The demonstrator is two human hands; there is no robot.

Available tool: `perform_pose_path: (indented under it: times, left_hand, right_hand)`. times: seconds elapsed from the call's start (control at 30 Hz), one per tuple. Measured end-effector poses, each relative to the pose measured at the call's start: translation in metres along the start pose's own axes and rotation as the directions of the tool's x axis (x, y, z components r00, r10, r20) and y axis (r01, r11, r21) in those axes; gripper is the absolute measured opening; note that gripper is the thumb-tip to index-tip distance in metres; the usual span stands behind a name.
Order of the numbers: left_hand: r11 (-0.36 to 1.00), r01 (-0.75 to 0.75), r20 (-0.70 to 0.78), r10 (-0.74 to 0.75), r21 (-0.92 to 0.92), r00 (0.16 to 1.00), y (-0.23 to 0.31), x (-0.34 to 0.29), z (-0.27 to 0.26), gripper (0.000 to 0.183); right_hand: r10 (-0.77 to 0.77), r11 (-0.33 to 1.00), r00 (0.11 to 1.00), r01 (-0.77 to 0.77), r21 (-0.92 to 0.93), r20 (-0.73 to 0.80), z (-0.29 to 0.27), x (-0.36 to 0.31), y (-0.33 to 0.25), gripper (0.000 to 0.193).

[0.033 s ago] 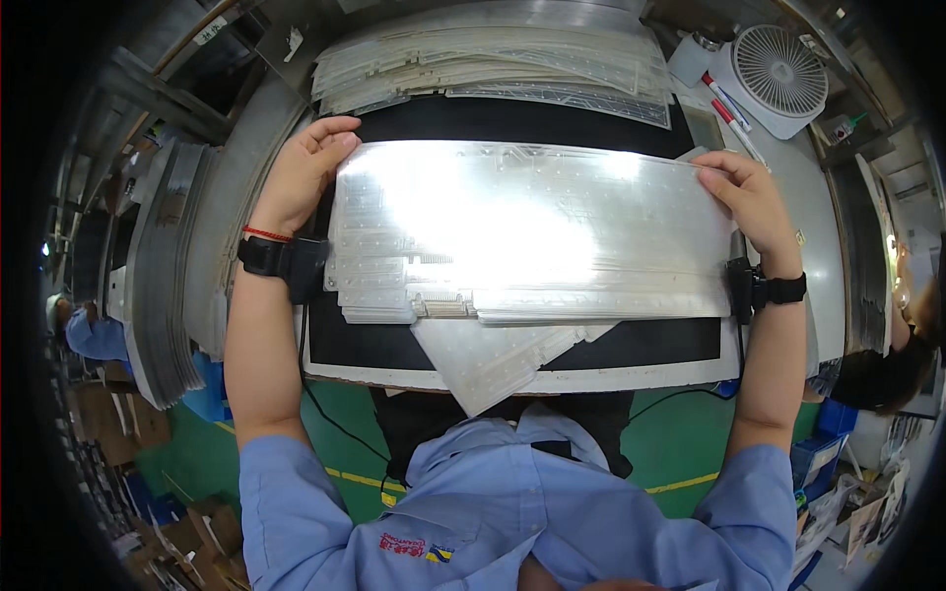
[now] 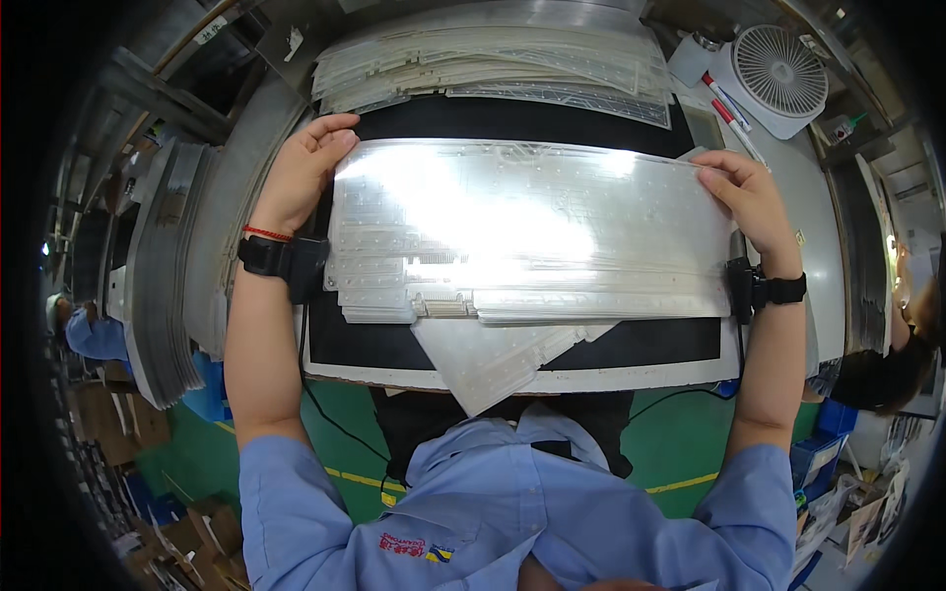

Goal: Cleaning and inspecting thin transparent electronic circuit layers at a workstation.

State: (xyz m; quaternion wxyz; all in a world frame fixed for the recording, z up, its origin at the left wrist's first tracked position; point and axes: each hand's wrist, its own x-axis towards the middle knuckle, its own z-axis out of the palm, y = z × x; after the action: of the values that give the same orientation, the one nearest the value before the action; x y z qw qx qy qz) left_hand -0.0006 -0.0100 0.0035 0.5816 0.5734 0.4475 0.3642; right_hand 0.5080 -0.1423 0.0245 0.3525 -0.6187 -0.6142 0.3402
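A clear, shiny flat sheet (image 2: 650, 212) with rows of small dots is held by its far corners. At its far left corner, my left hand (image 2: 307, 163) pinches the edge between thumb and fingers. My right hand (image 2: 746, 195) grips the far right corner the same way. Several similar sheets form a stack (image 2: 379, 307) under it, their near edges slightly fanned. Strong glare hides part of the surface. Below the stack, another clear sheet (image 2: 478, 366) lies at an angle, one corner past the table's near edge. A black mat (image 2: 680, 342) is underneath.
Behind the mat rises a large pile of clear sheets (image 2: 493, 59). A white fan (image 2: 780, 74) and red-capped markers (image 2: 727, 110) sit at the far right. More stacked panels (image 2: 163, 276) stand at the left. Dark cables (image 2: 340, 426) hang below the table (image 2: 394, 378). Another person (image 2: 882, 369) is at the right.
The glare and the pattern seen through the top sheet have shifted slightly. Its far left edge has moved a little away from me. Both hands keep nearly the same place.
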Motion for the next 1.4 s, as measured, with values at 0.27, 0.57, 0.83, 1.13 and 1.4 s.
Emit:
perform_pose_path:
  times: [0.27, 0.57, 0.83, 1.13, 1.4]
  left_hand:
    - [0.99, -0.143, -0.061, 0.142, -0.005, 0.988, -0.007, 0.005, -0.004, 0.037]
    - [0.998, -0.064, -0.033, 0.063, -0.023, 0.997, 0.003, 0.0, 0.003, 0.042]
    - [0.994, 0.013, 0.16, -0.031, 0.108, 0.987, -0.001, -0.002, -0.002, 0.025]
    - [0.998, -0.013, 0.042, 0.011, 0.059, 0.999, 0.0, 0.0, -0.002, 0.021]
    - [0.993, -0.085, -0.069, 0.08, -0.081, 0.994, -0.012, 0.009, -0.011, 0.022]
  right_hand:
    - [-0.159, 0.985, 0.986, 0.161, 0.068, -0.04, 0.0, 0.002, 0.0, 0.02]
    - [-0.029, 0.972, 0.991, 0.058, 0.228, -0.128, -0.003, 0.004, 0.005, 0.016]
    - [0.036, 0.954, 0.989, 0.009, 0.3, -0.142, -0.002, 0.003, -0.001, 0.017]
    - [0.024, 0.948, 0.995, 0.009, 0.319, -0.098, -0.006, 0.004, 0.005, 0.023]
    - [0.046, 0.938, 0.982, 0.021, 0.347, -0.184, -0.005, 0.005, 0.0, 0.04]
